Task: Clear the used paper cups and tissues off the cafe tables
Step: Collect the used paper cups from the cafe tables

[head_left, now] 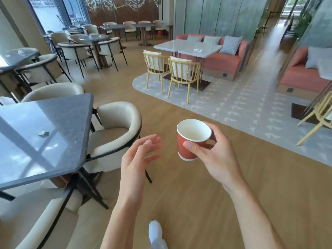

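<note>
Holding a red paper cup with a white rim (pixel 191 141), the right hand (pixel 213 151) had its thumb across the near wall and its fingers curled round the far side; cup tilted, mouth toward the camera, inside looked empty. Left hand (pixel 138 159) hung just left of the cup, not touching it, fingers loosely spread, nothing in it. Dark grey stone-topped square table (pixel 53 119) sat well left of the cup, with a small crumpled scrap (pixel 44 133) lying on it; cannot tell whether tissue or wrapper. White rectangular table (pixel 179 46) stood far beyond the cup, a crumpled white tissue (pixel 198 50) on top.
</note>
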{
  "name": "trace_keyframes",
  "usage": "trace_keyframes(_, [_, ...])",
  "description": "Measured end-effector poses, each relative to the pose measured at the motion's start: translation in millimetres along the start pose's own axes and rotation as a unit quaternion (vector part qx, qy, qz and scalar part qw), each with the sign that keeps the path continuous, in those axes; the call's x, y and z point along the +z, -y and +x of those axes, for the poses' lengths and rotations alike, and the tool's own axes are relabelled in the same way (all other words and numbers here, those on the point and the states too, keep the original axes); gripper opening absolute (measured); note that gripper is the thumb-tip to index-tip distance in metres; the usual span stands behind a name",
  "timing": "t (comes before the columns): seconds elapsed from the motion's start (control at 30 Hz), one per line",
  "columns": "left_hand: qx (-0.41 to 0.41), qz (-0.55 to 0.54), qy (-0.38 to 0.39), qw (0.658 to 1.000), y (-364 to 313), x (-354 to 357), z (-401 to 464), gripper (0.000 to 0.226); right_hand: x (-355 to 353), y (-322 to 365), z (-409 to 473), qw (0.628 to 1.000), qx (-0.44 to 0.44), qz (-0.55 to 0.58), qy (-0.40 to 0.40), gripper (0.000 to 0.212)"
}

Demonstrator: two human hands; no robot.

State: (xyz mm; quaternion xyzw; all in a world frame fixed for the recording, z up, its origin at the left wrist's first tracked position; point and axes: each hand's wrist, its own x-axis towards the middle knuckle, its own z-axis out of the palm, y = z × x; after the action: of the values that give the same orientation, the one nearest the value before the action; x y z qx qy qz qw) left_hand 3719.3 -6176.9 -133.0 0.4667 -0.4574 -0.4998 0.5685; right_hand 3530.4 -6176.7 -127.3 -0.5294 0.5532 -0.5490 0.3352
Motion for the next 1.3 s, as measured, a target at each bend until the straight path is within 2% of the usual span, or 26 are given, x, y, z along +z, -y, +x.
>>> trace_keyframes(0.23, [0.001, -0.031, 0.013, 0.999, 22, 21, 210, 0.027, 52, -46, 184, 1.0, 0.015, -0.012, 0.005, 0.06])
trace_keyframes(0.33, [0.011, -0.043, 0.022, 0.999, 11, 31, 296, 0.035, 67, -50, 260, 1.0, 0.018, -0.015, 0.001, 0.062])
trace_keyframes(0.47, [0.008, -0.04, 0.025, 0.999, 7, 43, 380, 0.036, 78, -57, 344, 1.0, 0.02, -0.008, -0.005, 0.061])
trace_keyframes(0.6, [-0.001, -0.03, 0.014, 0.999, 21, 59, 450, 0.023, 91, -81, 426, 1.0, 0.017, -0.002, -0.004, 0.055])
trace_keyframes(0.9, [0.008, 0.005, -0.053, 0.999, 58, 105, 646, 0.027, 130, -152, 638, 0.998, -0.002, 0.01, 0.063, 0.06])
trace_keyframes(1.0, [0.035, -0.007, -0.086, 0.996, 47, 123, 725, 0.023, 133, -158, 728, 0.996, -0.007, 0.006, 0.083, 0.06])
trace_keyframes(1.13, [0.077, -0.036, -0.134, 0.987, 26, 136, 813, 0.031, 140, -154, 836, 0.993, -0.013, 0.007, 0.117, 0.063])
trace_keyframes(1.3, [0.082, -0.03, -0.157, 0.984, 41, 143, 901, 0.03, 173, -166, 935, 0.988, -0.024, 0.011, 0.151, 0.066])
